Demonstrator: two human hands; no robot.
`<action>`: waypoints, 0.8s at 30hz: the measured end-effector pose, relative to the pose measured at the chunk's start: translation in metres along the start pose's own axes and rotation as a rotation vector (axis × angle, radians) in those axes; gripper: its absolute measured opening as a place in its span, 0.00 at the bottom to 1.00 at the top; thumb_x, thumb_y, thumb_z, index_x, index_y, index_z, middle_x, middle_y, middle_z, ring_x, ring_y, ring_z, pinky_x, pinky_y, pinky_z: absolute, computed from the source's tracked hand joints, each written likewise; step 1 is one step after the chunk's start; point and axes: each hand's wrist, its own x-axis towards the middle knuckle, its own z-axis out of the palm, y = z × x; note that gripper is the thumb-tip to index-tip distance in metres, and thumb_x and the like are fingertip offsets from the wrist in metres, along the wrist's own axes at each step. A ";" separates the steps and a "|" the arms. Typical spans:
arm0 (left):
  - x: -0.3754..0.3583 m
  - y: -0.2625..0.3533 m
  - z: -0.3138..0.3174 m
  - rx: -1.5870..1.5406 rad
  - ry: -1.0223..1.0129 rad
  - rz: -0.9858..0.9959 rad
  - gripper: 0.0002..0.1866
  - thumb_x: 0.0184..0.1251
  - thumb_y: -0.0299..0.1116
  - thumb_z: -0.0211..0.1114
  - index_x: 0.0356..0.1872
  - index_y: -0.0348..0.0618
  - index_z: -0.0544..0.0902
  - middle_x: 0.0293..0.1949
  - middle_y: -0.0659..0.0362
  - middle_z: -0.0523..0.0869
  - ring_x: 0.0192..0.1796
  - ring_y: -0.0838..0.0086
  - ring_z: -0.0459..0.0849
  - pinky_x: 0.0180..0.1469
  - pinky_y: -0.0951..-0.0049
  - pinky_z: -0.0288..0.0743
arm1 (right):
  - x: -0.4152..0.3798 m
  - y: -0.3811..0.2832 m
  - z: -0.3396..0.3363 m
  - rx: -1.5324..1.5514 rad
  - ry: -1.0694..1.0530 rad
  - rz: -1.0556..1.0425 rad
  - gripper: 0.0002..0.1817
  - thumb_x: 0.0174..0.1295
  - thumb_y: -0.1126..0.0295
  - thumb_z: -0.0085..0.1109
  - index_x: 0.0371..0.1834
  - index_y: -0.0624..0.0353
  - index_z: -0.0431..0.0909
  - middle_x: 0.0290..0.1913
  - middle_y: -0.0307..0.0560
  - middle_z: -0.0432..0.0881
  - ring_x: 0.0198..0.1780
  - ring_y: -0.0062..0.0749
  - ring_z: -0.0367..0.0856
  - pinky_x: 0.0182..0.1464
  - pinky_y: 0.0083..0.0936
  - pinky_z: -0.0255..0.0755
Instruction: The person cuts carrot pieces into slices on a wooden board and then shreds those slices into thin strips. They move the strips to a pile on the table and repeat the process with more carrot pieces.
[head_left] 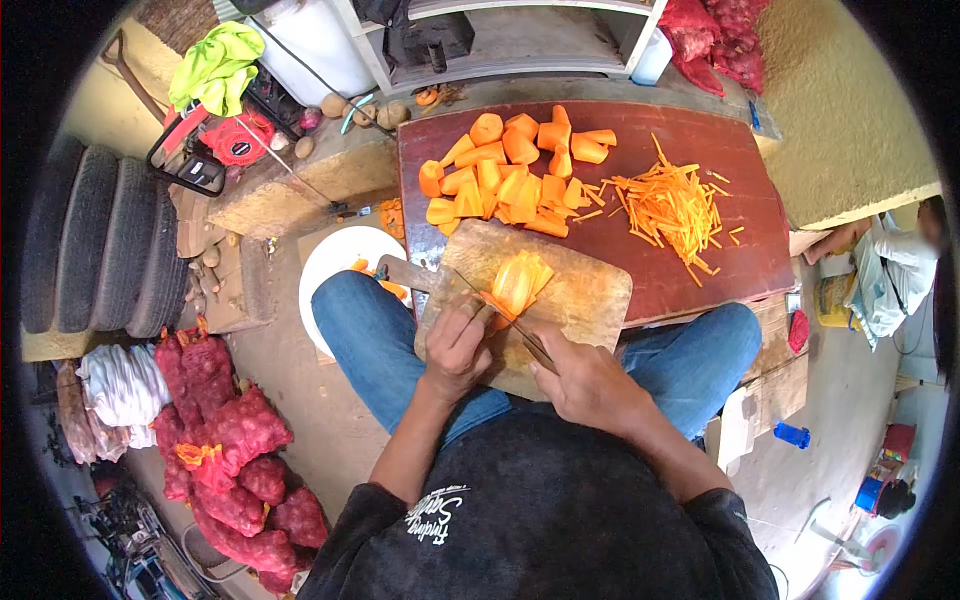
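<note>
My right hand (588,382) grips a knife (534,346) by its handle, its blade slanting up and left across the wooden cutting board (590,285). On the blade's near side, the bent fingers of my left hand (458,345) are closed at a piece of carrot (494,303); part of it is hidden by the fingers. Just beyond the blade lies a fanned stack of thin carrot slices (520,280). Peeled carrot chunks (520,146) are heaped behind the board on the red-brown table (630,125). A pile of carrot sticks (675,212) sits to their right.
A white basin (318,268) holding carrot pieces is beside my left knee. Red mesh sacks (235,440) cover the floor at left, near stacked tyres (85,240). A shelf (520,45) stands behind the table. Another person (900,255) is at far right.
</note>
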 end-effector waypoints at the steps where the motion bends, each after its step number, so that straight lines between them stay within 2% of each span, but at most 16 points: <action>1: 0.001 0.000 -0.001 0.002 0.000 -0.001 0.27 0.44 0.18 0.70 0.53 0.29 0.91 0.51 0.42 0.90 0.56 0.40 0.92 0.63 0.51 0.89 | 0.001 -0.002 0.000 -0.012 0.003 -0.010 0.25 0.78 0.64 0.63 0.71 0.63 0.69 0.43 0.74 0.89 0.44 0.75 0.90 0.47 0.66 0.82; 8: -0.003 0.012 0.004 -0.019 0.040 -0.046 0.28 0.42 0.17 0.70 0.52 0.29 0.91 0.48 0.43 0.90 0.55 0.40 0.92 0.57 0.52 0.89 | -0.001 -0.014 -0.007 -0.092 -0.140 0.065 0.26 0.78 0.65 0.62 0.71 0.67 0.67 0.42 0.73 0.89 0.44 0.75 0.89 0.46 0.65 0.83; 14: 0.008 0.009 0.000 -0.017 0.037 -0.027 0.26 0.42 0.16 0.72 0.51 0.29 0.91 0.47 0.44 0.89 0.53 0.42 0.92 0.56 0.52 0.89 | 0.007 -0.008 -0.007 -0.150 -0.114 0.010 0.25 0.79 0.64 0.60 0.71 0.66 0.66 0.44 0.72 0.90 0.44 0.73 0.91 0.43 0.63 0.84; 17: 0.008 0.008 0.001 -0.003 0.040 -0.031 0.25 0.42 0.16 0.72 0.49 0.29 0.91 0.47 0.44 0.89 0.53 0.42 0.92 0.55 0.52 0.89 | 0.007 -0.006 -0.003 -0.082 -0.024 -0.018 0.23 0.79 0.63 0.63 0.68 0.62 0.68 0.41 0.72 0.88 0.42 0.77 0.88 0.43 0.63 0.82; 24: 0.004 0.005 0.008 -0.013 0.059 -0.005 0.23 0.44 0.15 0.71 0.48 0.29 0.90 0.48 0.44 0.89 0.52 0.43 0.92 0.58 0.50 0.90 | 0.025 0.022 0.013 -0.072 -0.124 0.130 0.23 0.77 0.65 0.64 0.68 0.63 0.70 0.43 0.73 0.88 0.47 0.75 0.88 0.49 0.61 0.81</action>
